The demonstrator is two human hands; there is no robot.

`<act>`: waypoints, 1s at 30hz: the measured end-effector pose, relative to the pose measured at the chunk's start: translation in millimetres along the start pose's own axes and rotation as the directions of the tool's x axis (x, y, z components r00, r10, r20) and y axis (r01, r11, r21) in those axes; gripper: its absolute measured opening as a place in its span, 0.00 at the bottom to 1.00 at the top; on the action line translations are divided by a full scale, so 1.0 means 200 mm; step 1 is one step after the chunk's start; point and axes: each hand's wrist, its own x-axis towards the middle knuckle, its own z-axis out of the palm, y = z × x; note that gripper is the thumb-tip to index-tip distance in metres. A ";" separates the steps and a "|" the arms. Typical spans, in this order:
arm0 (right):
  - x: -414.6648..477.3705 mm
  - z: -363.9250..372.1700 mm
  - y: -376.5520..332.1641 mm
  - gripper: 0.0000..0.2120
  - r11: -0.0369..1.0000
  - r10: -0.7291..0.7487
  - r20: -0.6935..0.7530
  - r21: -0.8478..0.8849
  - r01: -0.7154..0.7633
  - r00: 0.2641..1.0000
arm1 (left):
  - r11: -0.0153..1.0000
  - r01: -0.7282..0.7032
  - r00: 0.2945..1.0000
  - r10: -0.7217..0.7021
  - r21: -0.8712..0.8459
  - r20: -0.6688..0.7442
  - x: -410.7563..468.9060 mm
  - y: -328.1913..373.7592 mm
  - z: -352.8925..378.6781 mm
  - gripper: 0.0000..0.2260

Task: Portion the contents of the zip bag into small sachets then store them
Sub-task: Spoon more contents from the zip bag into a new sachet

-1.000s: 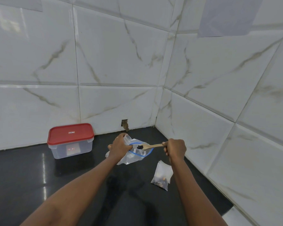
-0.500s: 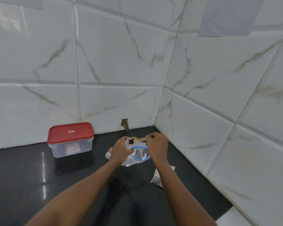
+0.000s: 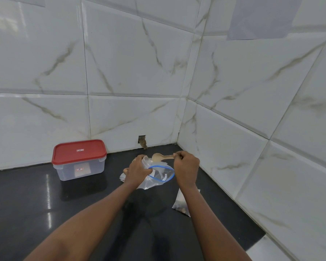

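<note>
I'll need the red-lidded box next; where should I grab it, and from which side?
Probably grip the box by its two short ends, just under the rim of the red lid, coming from the front. Its long back sits near the tiled wall, so the rear looks blocked. The left hand holds a sachet, the right hand the spoon.

Counter point(image 3: 36, 204): black, glossy slab set into the corner formed by two white, marble-veined tiled walls point(image 3: 120, 72); streaks of reflected light on its left part.
Container point(image 3: 79, 171): clear plastic box, upright, red lid point(image 3: 79, 151) closed on it; stands at the back left, near the rear wall, well apart from the bags.
Zip bag point(image 3: 158, 179): clear and crumpled, blue-rimmed mouth open; its lower part appears to rest on the counter near the corner, right of the container.
Sachet point(image 3: 179, 203): small clear packet with brownish contents at its near end; lies flat near the right wall, on the viewer's side of the zip bag, only partly in view.
</note>
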 end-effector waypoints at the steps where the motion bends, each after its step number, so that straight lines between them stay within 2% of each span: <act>1: 0.01 -0.01 0.02 0.09 0.997 0.075 -0.033 0.034 -0.073 0.997 | 1.000 0.004 1.000 -0.004 -0.012 0.002 0.00 0.00 0.00 0.25; 4: 0.00 -0.03 0.09 0.09 0.978 0.201 -0.100 0.071 -0.195 0.974 | 0.999 0.016 1.000 -0.016 -0.035 -0.006 0.01 0.00 -0.02 0.24; 12: -0.09 0.06 0.19 0.09 0.971 0.239 -0.106 0.014 -0.239 0.965 | 0.999 0.000 0.999 -0.002 -0.047 -0.037 -0.02 0.00 -0.03 0.22; 15: -0.11 0.14 0.19 0.10 0.953 0.290 0.039 -0.104 -0.285 0.956 | 0.998 -0.024 0.999 0.022 -0.062 -0.043 -0.03 -0.01 -0.05 0.23; 17: -0.12 0.22 0.21 0.10 0.931 0.353 0.169 -0.160 -0.328 0.920 | 0.991 -0.065 0.995 0.056 -0.114 -0.082 -0.04 -0.03 -0.08 0.21; 20: -0.15 0.32 0.22 0.08 0.875 0.472 0.325 -0.060 -0.480 0.819 | 0.974 -0.132 0.976 0.094 -0.185 -0.197 -0.07 -0.07 -0.11 0.20; 22: -0.18 0.37 0.21 0.09 0.850 0.494 0.395 -0.029 -0.527 0.775 | 0.973 -0.141 0.970 0.100 -0.181 -0.220 -0.08 -0.10 -0.14 0.20; 26: -0.23 0.42 0.15 0.09 0.902 0.404 0.559 -0.111 -0.418 0.724 | 0.971 -0.145 0.988 0.132 -0.192 -0.082 -0.09 -0.18 -0.19 0.26; 30: -0.26 0.45 0.17 0.10 0.943 0.317 0.689 -0.157 -0.292 0.652 | 0.941 -0.237 0.963 0.260 -0.241 0.067 -0.13 -0.23 -0.23 0.30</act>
